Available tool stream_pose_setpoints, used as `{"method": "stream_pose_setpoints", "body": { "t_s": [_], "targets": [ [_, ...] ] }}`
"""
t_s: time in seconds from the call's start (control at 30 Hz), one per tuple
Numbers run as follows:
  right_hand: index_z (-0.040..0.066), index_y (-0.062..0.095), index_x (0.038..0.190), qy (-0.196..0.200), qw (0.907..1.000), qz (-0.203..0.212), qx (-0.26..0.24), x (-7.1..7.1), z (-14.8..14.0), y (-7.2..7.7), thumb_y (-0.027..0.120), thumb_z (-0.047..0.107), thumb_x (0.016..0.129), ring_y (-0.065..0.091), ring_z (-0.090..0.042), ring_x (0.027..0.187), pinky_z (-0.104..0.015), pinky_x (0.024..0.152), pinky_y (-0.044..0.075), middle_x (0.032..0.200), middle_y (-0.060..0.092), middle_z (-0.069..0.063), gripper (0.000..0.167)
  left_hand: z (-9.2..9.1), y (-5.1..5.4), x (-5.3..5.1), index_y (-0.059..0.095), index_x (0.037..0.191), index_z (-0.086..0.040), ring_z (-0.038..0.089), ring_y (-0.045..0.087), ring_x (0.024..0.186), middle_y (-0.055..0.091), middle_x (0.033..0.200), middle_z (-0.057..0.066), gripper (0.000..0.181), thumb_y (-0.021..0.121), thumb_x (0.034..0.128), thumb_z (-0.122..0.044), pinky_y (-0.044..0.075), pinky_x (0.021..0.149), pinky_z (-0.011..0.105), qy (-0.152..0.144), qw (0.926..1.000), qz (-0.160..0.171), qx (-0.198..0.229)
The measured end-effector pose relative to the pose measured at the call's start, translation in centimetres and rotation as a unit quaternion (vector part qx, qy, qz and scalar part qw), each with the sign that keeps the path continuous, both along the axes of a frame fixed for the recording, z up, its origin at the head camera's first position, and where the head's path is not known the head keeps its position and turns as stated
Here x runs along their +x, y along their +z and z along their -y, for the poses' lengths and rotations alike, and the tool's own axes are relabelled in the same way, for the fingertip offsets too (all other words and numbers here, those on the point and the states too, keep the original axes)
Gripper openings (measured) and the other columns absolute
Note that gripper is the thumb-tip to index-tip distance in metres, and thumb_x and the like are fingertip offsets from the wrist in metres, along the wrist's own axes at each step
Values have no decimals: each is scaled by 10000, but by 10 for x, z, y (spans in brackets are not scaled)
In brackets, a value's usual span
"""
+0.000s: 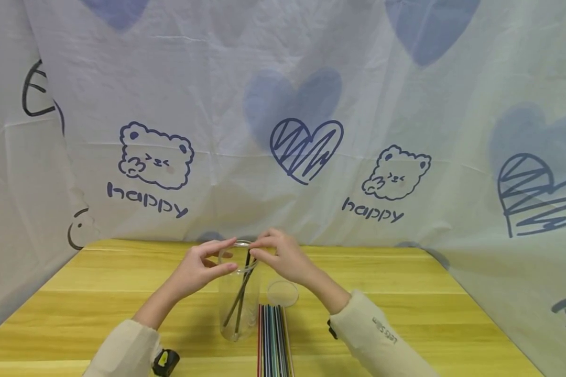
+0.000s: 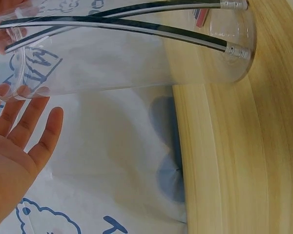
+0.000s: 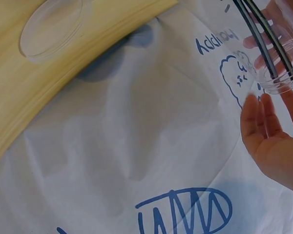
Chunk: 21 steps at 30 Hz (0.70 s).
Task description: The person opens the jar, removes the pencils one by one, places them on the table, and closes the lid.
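Note:
A clear cylindrical jar [image 1: 238,309] stands upright on the table, with two dark striped pencils [image 1: 241,296] leaning crosswise inside. My left hand [image 1: 195,269] holds the jar's rim from the left, thumb in front and fingers behind. From the right, my right hand [image 1: 285,257] has its thumb and fingertips at the rim, close to the pencils' upper ends. In the left wrist view the left hand [image 2: 22,139] is under the jar [image 2: 122,73]. The right wrist view shows the right hand [image 3: 276,146] at the rim, beside the pencils [image 3: 268,41].
Several coloured pencils [image 1: 274,340] lie side by side in front of the jar, to its right. A round clear lid [image 1: 283,293] lies behind them on the wooden table [image 1: 382,303]. A printed cloth [image 1: 236,173] hangs along the table's back edge.

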State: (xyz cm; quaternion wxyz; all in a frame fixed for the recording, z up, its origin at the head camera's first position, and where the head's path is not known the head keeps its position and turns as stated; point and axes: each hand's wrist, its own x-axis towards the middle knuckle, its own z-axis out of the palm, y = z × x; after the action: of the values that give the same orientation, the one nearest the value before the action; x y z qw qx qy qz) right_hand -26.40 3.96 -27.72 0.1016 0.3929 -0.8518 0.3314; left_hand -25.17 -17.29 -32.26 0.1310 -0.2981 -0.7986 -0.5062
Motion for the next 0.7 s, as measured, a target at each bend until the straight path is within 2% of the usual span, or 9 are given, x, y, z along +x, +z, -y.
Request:
{"method": "stream_pose_setpoints", "body": {
  "t_s": [0.13,0.33,0.5,0.6,0.7],
  "targets": [
    [43,698,899,-51,9991,-378,-163,-2,2,1,625,127,836,493,-182,911,-285,742,416,947,609,-37,128,0,-1,-1,477,1274,-8,226,567,914,518,1200,161,496,643,829,-150,504,699,278,-14,10000,-72,4],
    [43,704,857,-88,9981,-470,-383,-3,3,-1,662,124,802,488,-160,880,-294,753,396,907,629,-17,106,0,0,0,478,1276,-16,196,578,889,522,1197,158,492,641,830,-148,506,690,277,-31,10000,-69,8],
    [56,708,846,-60,9979,-569,-315,-3,4,-1,664,122,799,493,-148,841,-248,704,396,890,645,-10,92,0,0,1,483,1273,-17,201,576,891,524,1196,157,490,643,828,-145,507,683,277,-18,10000,-63,18],
    [57,709,842,40,9985,-519,-163,-2,5,3,662,111,802,492,-136,772,-238,658,404,852,655,-9,83,1,-1,1,487,1271,-20,217,574,906,518,1210,157,485,643,828,-142,507,681,277,-18,10000,-67,11],
    [43,706,841,145,9995,-280,-49,-2,6,7,661,93,801,507,-130,740,-284,663,442,824,660,-18,79,1,0,1,490,1270,-24,225,573,914,512,1221,160,483,642,829,-149,507,679,275,-5,10000,-66,-17]
  ]
}}
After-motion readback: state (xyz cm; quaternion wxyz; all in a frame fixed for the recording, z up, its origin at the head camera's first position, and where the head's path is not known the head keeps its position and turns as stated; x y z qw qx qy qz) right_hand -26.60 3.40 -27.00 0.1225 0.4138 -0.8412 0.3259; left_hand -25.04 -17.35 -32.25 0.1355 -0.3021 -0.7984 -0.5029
